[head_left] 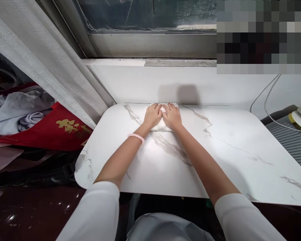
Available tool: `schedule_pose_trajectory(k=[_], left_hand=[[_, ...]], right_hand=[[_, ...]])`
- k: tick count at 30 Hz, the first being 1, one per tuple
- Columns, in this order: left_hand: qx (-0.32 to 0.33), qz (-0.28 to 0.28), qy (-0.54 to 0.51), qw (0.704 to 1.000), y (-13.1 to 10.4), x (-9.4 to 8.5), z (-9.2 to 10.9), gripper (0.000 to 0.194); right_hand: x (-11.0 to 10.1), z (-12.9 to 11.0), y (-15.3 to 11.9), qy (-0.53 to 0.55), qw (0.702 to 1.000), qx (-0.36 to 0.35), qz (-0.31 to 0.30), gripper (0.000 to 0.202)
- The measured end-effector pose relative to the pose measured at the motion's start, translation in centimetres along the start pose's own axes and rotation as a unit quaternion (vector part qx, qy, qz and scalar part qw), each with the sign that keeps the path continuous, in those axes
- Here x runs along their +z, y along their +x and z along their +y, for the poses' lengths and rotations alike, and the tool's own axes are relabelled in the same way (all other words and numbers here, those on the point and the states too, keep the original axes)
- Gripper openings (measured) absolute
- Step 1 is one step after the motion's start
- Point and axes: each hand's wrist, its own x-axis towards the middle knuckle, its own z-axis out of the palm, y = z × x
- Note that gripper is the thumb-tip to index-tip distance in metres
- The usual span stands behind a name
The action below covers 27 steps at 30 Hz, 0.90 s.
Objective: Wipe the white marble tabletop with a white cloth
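A folded white cloth (161, 126) lies on the white marbled table (223, 160), close to its far edge by the wall. My left hand (152, 116) rests flat on the cloth's left part, fingers spread and pointing away from me. On the right part lies my right hand (172, 116), also with its fingers apart. The two thumbs nearly meet over the middle of the cloth. Much of the cloth is hidden under both palms. A pink coiled band (136, 136) circles my left wrist.
Beyond the table stand a white wall (130, 82) and a window. A pale curtain (52, 57) hangs at the left, beside a red bag (65, 129) and piled clothes (17, 107). At the right are a white cable (266, 103) and a grey ridged surface (288, 137).
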Motion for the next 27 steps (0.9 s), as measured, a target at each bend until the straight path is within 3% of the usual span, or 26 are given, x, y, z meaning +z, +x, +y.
schedule_pose_trajectory(k=[3,7,14,17,22,27], left_hand=[[-0.001,0.001,0.005,1.0,1.6,0.2,-0.7,0.043],[0.0,-0.004,0.017,1.0,2.0,-0.1,-2.3,0.042],[-0.034,-0.015,0.026,0.999,-0.2,-2.8,-9.3,0.044],[-0.055,-0.006,0.03,0.998,-1.9,-3.7,-11.3,0.043],[-0.057,-0.006,0.057,0.997,-5.4,-4.6,-11.2,0.043],[-0.046,-0.023,0.094,0.994,-11.7,-6.3,-9.4,0.046]], right_hand=[[0.6,0.0,1.5,-0.01,1.0,-0.005,0.02,0.048],[1.4,-1.3,2.4,-0.02,0.999,-0.007,0.047,0.046],[4.1,-8.0,3.3,-0.006,0.999,-0.034,0.014,0.046],[4.7,-10.3,2.9,0.009,0.999,-0.047,-0.002,0.047],[4.2,-11.9,-0.1,0.026,0.997,-0.059,-0.034,0.05],[2.7,-13.3,-5.8,0.068,0.993,-0.069,-0.07,0.05]])
